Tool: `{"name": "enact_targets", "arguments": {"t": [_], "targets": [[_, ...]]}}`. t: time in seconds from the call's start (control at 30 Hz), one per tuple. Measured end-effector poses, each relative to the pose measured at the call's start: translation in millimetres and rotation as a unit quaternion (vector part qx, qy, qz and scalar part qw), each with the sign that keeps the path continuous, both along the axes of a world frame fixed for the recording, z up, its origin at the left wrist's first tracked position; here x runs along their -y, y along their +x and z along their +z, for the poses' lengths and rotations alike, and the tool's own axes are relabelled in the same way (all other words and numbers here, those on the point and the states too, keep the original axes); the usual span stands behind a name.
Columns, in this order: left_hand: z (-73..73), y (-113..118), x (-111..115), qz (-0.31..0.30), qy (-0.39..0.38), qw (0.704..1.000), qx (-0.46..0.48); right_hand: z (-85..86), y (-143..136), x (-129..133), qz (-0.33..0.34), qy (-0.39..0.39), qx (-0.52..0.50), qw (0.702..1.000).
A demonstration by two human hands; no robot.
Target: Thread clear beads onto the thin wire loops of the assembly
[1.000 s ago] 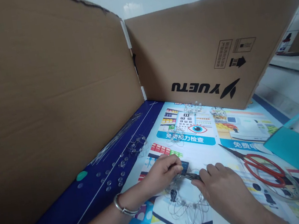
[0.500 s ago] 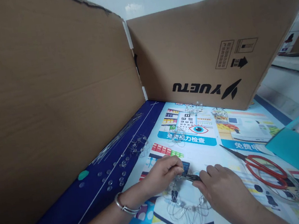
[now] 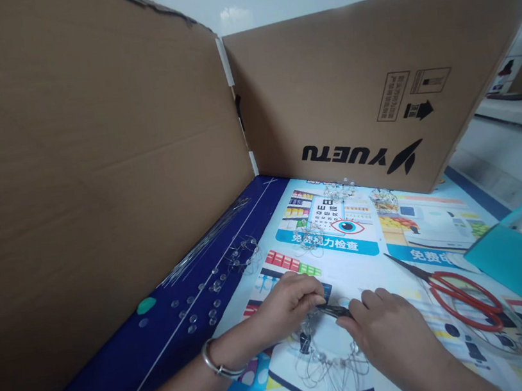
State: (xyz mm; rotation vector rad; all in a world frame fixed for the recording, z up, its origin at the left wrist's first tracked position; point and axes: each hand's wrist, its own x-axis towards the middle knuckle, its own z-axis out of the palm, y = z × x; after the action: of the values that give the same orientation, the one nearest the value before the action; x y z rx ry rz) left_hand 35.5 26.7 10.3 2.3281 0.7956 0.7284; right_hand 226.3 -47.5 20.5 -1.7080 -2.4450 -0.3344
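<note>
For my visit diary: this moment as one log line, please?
left hand: holding beaded wire; right hand: holding pliers; scissors: lying right of pliers

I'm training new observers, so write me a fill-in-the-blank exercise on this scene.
The right hand grips a pair of dark ____.
To the right of that hand lie red-handled ____.
Loose clear beads lie on a dark ____ band.
The upside-down brand on the cardboard panel reads ____.

Missing words: pliers; scissors; blue; YUETU.

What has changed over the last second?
Very little: the left hand has edged slightly rightward, toward the tip of the pliers. Nothing visibly taken or let go; the right hand still grips the pliers. The red-handled scissors and loose beads lie as before.
</note>
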Motion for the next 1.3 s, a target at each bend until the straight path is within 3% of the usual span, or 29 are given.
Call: {"name": "enact_targets", "arguments": {"t": [0.23,1.3], "targets": [[-1.5,-1.1,0.2,-0.004,0.027,1.000,-0.009,-2.1,-0.4,-0.4,0.011,0.014,-0.003,1.000],[-4.2,-3.3,-1.1,-0.003,0.005,1.000,0.014,-3.7,-1.6,-1.6,0.027,0.006,0.002,1.000]]}}
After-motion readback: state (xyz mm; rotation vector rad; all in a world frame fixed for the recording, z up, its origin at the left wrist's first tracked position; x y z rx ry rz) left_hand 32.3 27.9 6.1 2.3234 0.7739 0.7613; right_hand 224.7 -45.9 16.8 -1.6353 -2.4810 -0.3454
